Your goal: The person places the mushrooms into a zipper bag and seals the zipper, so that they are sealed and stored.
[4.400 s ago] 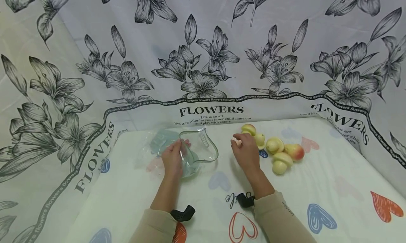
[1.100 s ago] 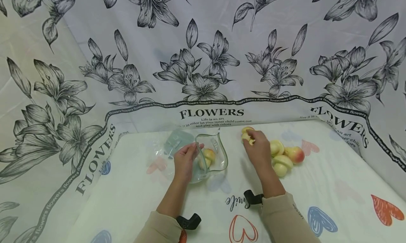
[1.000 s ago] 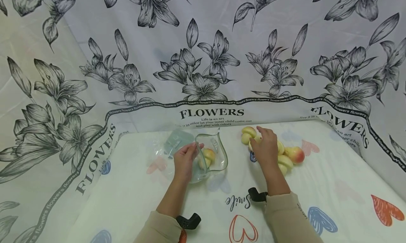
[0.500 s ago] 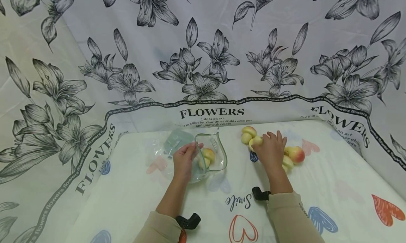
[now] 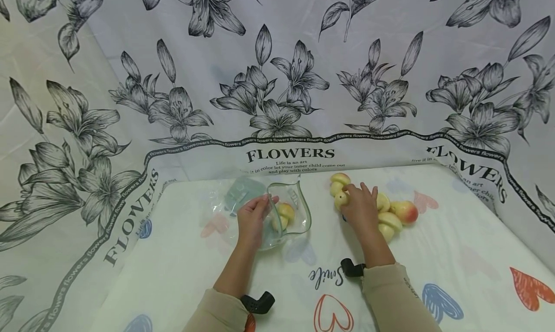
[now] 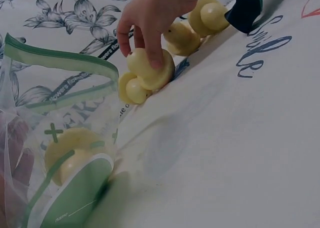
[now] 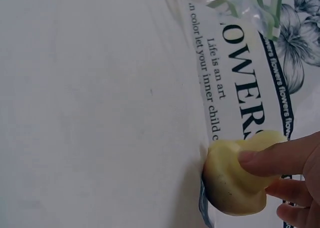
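My left hand (image 5: 251, 221) pinches the rim of a clear zip bag (image 5: 304, 202) with a green-edged mouth, which stands spread apart. Inside the bag is one pale yellow, mushroom-shaped fruit (image 5: 284, 212) with a reddish blush. At the right, my right hand (image 5: 363, 209) grips another mushroom-shaped fruit (image 5: 341, 200), thumb on one side, as the right wrist view shows for this fruit (image 7: 232, 180). Just behind it lies a similar fruit (image 5: 339, 180). In the left wrist view, the held fruit (image 6: 145, 68) is next to that one (image 6: 134, 89).
Right of my right hand lie more of these fruits (image 5: 387, 224), including a red-blushed one (image 5: 406, 211). A bluish-green plastic packet (image 5: 243, 193) sits behind my left hand. A flower-printed curtain (image 5: 277, 81) hangs behind the heart-patterned cloth (image 5: 347, 298).
Since the oldest frame, a fruit has appeared inside the bag, and the bag has shifted right. Lately my right hand has moved slightly left with the gripped fruit; my left hand stays put.
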`<state>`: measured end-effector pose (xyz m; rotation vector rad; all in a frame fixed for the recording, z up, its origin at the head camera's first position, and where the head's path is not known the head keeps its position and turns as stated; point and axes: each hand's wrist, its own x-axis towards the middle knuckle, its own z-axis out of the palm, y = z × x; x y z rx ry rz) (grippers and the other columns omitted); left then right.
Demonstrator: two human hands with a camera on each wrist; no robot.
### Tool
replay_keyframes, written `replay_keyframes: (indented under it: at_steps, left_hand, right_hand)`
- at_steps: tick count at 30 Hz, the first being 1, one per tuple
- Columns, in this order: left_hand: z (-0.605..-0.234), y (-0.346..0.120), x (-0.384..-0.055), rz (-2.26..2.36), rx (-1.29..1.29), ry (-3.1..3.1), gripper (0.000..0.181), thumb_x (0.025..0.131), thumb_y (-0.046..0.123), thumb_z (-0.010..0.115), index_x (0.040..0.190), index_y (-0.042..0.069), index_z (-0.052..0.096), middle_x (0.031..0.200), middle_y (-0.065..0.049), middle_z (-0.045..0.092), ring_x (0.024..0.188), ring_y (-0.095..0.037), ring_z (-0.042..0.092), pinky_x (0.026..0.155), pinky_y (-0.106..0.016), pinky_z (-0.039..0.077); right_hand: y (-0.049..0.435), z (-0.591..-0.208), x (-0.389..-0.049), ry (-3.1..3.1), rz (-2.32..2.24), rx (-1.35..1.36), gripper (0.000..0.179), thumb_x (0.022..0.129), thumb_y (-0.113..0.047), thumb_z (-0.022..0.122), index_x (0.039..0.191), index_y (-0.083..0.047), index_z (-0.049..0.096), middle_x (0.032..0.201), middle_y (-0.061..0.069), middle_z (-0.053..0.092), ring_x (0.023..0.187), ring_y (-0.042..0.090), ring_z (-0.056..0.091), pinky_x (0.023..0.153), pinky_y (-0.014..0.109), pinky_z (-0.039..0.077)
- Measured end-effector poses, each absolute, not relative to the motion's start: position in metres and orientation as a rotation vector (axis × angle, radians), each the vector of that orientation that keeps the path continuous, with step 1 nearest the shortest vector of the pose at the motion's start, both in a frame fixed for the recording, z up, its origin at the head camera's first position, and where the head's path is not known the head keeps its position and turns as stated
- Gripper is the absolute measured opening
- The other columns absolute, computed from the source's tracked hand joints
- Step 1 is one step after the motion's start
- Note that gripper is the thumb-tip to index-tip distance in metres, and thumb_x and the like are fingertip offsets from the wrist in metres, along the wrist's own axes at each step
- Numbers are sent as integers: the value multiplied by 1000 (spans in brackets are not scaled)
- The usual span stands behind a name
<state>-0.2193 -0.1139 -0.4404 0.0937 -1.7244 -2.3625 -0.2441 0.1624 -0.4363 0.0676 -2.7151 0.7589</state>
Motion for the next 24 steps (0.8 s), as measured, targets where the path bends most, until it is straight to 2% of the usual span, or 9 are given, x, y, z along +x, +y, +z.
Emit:
replay_keyframes:
  at_steps: [3, 5, 8, 11, 16, 19, 22, 24]
  left_hand:
    - [-441, -114, -219, -2364, 97, -1730, 34, 97, 17, 63, 114, -13, 62, 94, -7, 77, 96, -15, 73, 92, -24, 55]
    - [-441, -114, -219, -2365, 99, -1736, 33, 97, 16, 62, 113, -12, 63, 94, -7, 77, 97, -15, 73, 93, -24, 54]
    - [-441, -115, -219, -2365, 95, -1747, 33, 97, 16, 61, 114, -12, 62, 95, -7, 77, 99, -16, 73, 94, -25, 54]
    - [-441, -115, -219, -2365, 94, -1748, 32, 98, 15, 61, 114, -12, 63, 95, -8, 77, 99, -16, 73, 95, -25, 53]
    - [-442, -115, -220, -2364, 93, -1738, 28, 97, 14, 61, 112, -10, 65, 94, -7, 77, 98, -16, 73, 94, -26, 54]
    - [-442, -115, -221, -2364, 95, -1732, 27, 97, 14, 61, 111, -9, 66, 93, -6, 77, 97, -16, 73, 94, -26, 54]
    - [-443, -115, -221, -2369, 98, -1731, 27, 97, 14, 61, 111, -9, 65, 93, -6, 77, 98, -16, 73, 94, -26, 54]
    - [-443, -115, -221, -2372, 98, -1733, 28, 97, 14, 61, 111, -9, 65, 94, -6, 77, 98, -16, 73, 94, -26, 54]
  right_hand:
    - [162, -438, -245, -2742, 783, 141, 48, 75, -1, 76, 120, -2, 62, 126, 22, 64, 137, 45, 40, 119, 63, 9]
    - [161, -439, -245, -2773, 815, 189, 48, 76, -3, 77, 122, -2, 62, 130, 22, 60, 132, 43, 45, 117, 59, 21]
    - [160, -439, -246, -2830, 854, 244, 51, 80, -12, 77, 128, -4, 59, 134, 20, 55, 124, 41, 53, 107, 56, 38]
    - [157, -439, -246, -2871, 892, 231, 51, 84, -21, 77, 129, -8, 57, 131, 18, 58, 114, 40, 59, 93, 53, 48]
    - [154, -438, -243, -2883, 956, 183, 39, 87, -26, 75, 119, -16, 56, 111, 14, 67, 90, 31, 60, 77, 46, 49]
    - [154, -439, -243, -2879, 1027, 182, 42, 86, -25, 75, 123, -17, 56, 119, 13, 66, 98, 32, 61, 84, 47, 49]
    - [154, -440, -243, -2889, 1107, 200, 54, 83, -22, 78, 131, -16, 54, 131, 14, 60, 112, 34, 59, 96, 51, 46]
    - [154, -441, -244, -2893, 1155, 226, 63, 80, -19, 79, 136, -15, 51, 123, 15, 60, 106, 33, 60, 94, 49, 47]
